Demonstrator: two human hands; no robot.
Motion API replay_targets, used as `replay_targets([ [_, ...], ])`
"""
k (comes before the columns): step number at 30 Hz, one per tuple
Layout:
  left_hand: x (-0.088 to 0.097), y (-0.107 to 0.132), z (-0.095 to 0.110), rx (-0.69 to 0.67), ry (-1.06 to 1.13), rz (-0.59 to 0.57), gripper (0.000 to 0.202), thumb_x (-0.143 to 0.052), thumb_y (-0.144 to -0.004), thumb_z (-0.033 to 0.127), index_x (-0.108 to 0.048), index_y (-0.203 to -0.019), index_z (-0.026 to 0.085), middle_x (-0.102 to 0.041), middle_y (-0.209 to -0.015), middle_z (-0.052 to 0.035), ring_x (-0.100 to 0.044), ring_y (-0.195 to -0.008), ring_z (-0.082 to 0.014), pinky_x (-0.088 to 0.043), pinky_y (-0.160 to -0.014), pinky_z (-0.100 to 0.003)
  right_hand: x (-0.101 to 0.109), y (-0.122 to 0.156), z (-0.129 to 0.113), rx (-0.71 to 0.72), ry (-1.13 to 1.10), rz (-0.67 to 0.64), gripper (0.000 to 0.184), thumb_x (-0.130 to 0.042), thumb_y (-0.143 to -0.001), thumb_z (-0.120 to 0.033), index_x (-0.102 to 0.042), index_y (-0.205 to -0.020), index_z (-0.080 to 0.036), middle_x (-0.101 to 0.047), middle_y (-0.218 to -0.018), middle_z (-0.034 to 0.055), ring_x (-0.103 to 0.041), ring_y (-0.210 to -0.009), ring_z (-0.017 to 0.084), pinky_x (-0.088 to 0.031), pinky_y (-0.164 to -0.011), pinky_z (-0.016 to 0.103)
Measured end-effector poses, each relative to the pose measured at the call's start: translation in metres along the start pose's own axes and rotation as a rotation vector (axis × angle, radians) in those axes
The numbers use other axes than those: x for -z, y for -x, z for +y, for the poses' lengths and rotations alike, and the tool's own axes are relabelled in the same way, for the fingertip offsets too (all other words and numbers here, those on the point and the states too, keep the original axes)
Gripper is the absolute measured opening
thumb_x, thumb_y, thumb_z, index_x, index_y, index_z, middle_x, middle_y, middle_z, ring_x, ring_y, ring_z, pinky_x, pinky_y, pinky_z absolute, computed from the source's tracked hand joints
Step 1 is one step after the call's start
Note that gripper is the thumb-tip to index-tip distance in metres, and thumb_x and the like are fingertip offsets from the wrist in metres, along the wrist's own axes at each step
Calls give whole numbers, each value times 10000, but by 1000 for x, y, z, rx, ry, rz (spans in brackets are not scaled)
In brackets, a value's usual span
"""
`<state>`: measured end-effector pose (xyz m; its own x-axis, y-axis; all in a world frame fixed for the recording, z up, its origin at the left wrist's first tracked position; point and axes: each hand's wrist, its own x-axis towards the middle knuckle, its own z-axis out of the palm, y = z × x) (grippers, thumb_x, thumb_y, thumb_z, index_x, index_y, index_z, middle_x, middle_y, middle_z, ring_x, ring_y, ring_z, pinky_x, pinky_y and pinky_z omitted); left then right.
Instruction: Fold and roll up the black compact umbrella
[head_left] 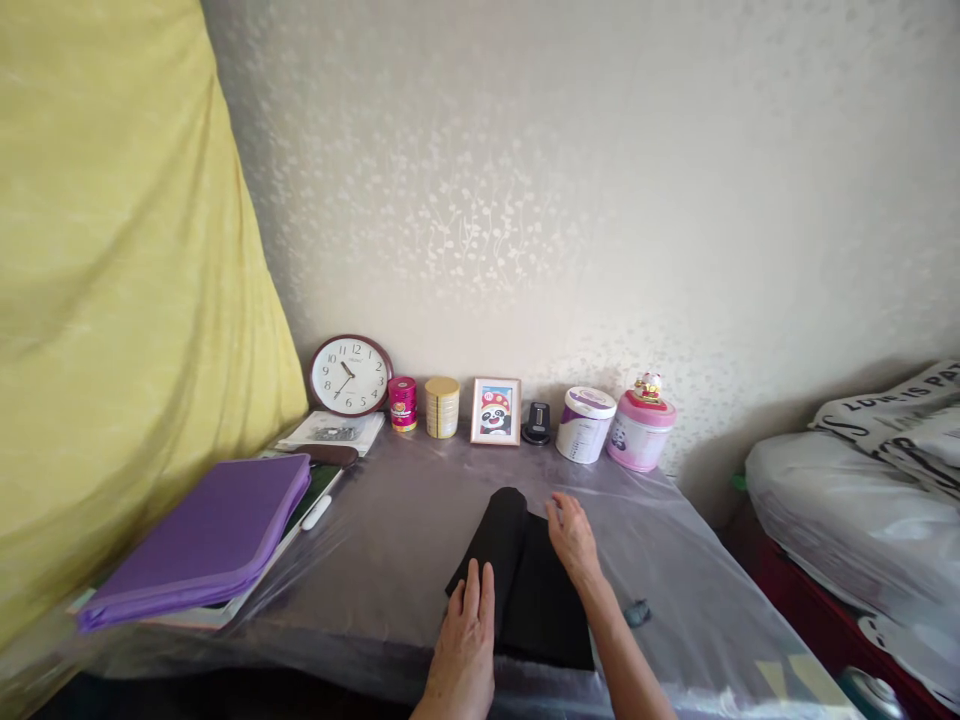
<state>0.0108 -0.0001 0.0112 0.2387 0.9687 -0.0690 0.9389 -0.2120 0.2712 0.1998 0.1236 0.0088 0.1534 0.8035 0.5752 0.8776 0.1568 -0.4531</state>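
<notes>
"How do the hands sit?"

"The left hand (466, 630) lies with fingers extended, nearly together, over the rolled side of the black cloth (546, 615). The right hand (576, 540) is at the far right of its flat side, fingers loosely bent; I can't tell whether they pinch it."

"And handling it well?"

"I'd keep the left palm light, so the roll isn't crushed, and draw the flat side smooth with the right. Loose fabric probably creases easily."

"Where is it lying?"

"Near the front edge of the plastic-covered table (360, 560). That covering may be slippery, so steady pressure should help. The small grey lump (637, 613) is to the right, the purple zip folder (202, 530) well to the left."
</notes>
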Motion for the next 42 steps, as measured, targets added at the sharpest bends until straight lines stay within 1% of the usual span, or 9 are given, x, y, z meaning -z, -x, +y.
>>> replay_targets([
  [3,-6,1,-3,-24,13,55,883,-251,-602,-130,-39,-1412,153,-66,-1494,-124,-259,-1332,-259,-352,-1027,-359,25,22,22,-143,32,-20,348,-392,-826,-366,-591,-982,-128,-645,-944,154,-612,-878,247,-447,-834,369],
  [7,-14,0,-5,-27,17,102,896,-285,-619,-125,-16,-1416,183,-104,-1483,-155,-256,-1329,-281,-361,-1019,-394,43,51,27,-333,-51,-225,374,-394,-814,-456,-618,-921,-176,-678,-808,100,-641,-776,246,-462,-727,346],
  [9,-14,1,-5,-7,12,94,892,-304,-626,-126,-17,-1416,174,-132,-1470,-191,-266,-1322,-295,-372,-1006,-389,47,59,20,-348,-117,-273,399,-389,-808,-489,-626,-912,-185,-680,-748,78,-645,-741,244,-463,-689,335],
  [13,-9,3,-3,12,5,67,888,-320,-637,-130,-24,-1417,175,-168,-1457,-215,-275,-1316,-311,-385,-987,-376,50,65,2,-364,-214,-234,406,-449,-759,-513,-641,-903,-186,-687,-756,73,-648,-748,248,-468,-659,322],
  [21,3,8,2,12,-27,18,874,-314,-609,-131,-37,-1410,82,-168,-1460,-225,-281,-1321,-278,-334,-1031,-342,54,52,-23,-307,-417,-262,345,-467,-761,-476,-653,-806,-188,-656,-692,40,-614,-705,225,-459,-578,289],
  [25,0,6,2,21,-54,16,866,-326,-594,-119,-65,-1402,45,-171,-1460,-219,-278,-1322,-270,-334,-1039,-341,43,37,-47,-263,-510,-266,331,-483,-764,-467,-631,-811,-174,-623,-656,17,-571,-645,188,-432,-548,264],
  [32,-24,-4,-7,-38,-122,138,761,-378,-628,-56,-238,-1372,24,-227,-1443,-222,-269,-1323,-295,-324,-1052,-395,7,22,-80,-225,-491,-321,251,-491,-768,-414,-595,-785,-187,-544,-590,-13,-496,-567,151,-381,-510,253],
  [37,-22,-3,-9,-33,-83,111,691,-449,-617,-5,-382,-1304,14,-292,-1410,-247,-344,-1284,-317,-368,-1017,-411,-10,20,-88,-215,-484,-395,216,-478,-776,-358,-581,-805,-170,-548,-617,-10,-506,-577,149,-389,-525,254],
  [42,-29,-4,-16,-59,-7,167,657,-470,-622,60,-424,-1277,54,-310,-1420,-207,-335,-1294,-299,-362,-1020,-413,-23,19,-86,-211,-374,-447,284,-518,-776,-309,-591,-1000,-150,-635,-722,38,-598,-700,185,-434,-611,266],
])
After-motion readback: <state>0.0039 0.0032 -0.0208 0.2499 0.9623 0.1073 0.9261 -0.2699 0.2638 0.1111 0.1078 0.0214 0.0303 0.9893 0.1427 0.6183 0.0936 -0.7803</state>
